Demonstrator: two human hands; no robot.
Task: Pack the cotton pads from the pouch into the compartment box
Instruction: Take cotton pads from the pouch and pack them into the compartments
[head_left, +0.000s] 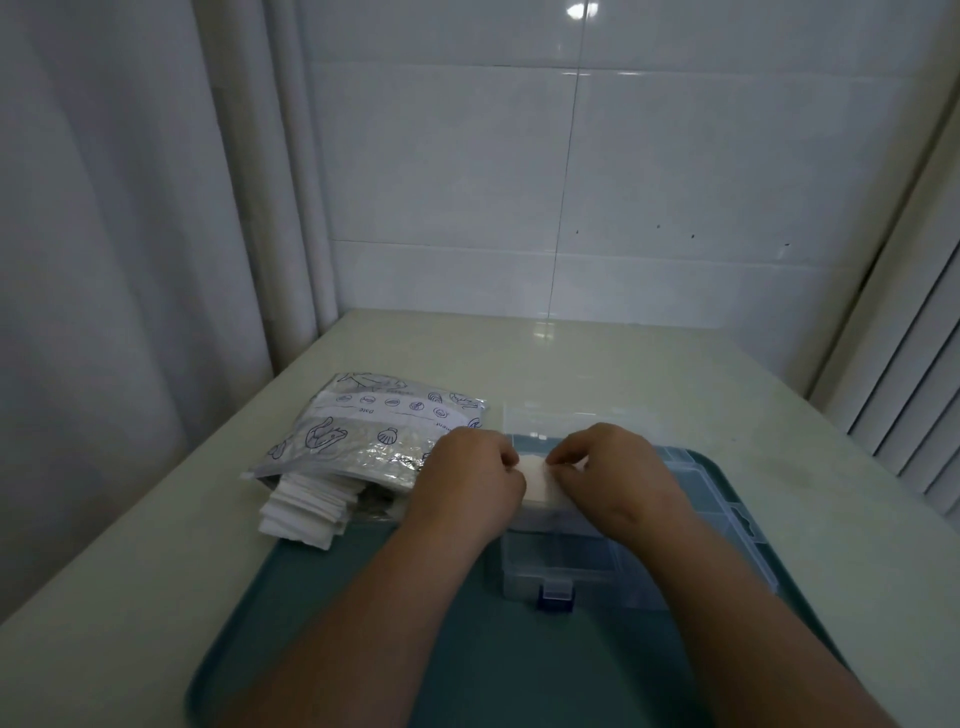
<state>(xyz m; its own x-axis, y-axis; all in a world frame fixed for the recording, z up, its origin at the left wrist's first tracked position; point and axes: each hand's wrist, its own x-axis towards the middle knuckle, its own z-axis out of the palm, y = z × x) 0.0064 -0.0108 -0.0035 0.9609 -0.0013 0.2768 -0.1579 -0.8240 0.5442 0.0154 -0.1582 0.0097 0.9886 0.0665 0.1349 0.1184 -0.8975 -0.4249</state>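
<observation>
I pinch one white cotton pad (540, 486) between my left hand (470, 480) and right hand (615, 475), fingers pressed together on its two ends, its long axis running left to right over the clear compartment box (571, 564). One pouch (374, 431) lies left, a pad stack (306, 512) spilling from its mouth.

Tray: dark green plastic tray (332, 613) on the pale table (623, 364)
Box: clear plastic compartment box (587, 561) on tray, right
Pouch: printed silver zip pouch (363, 436) left of box
Pads: stack of white square cotton pads (306, 512) at pouch's near end
</observation>
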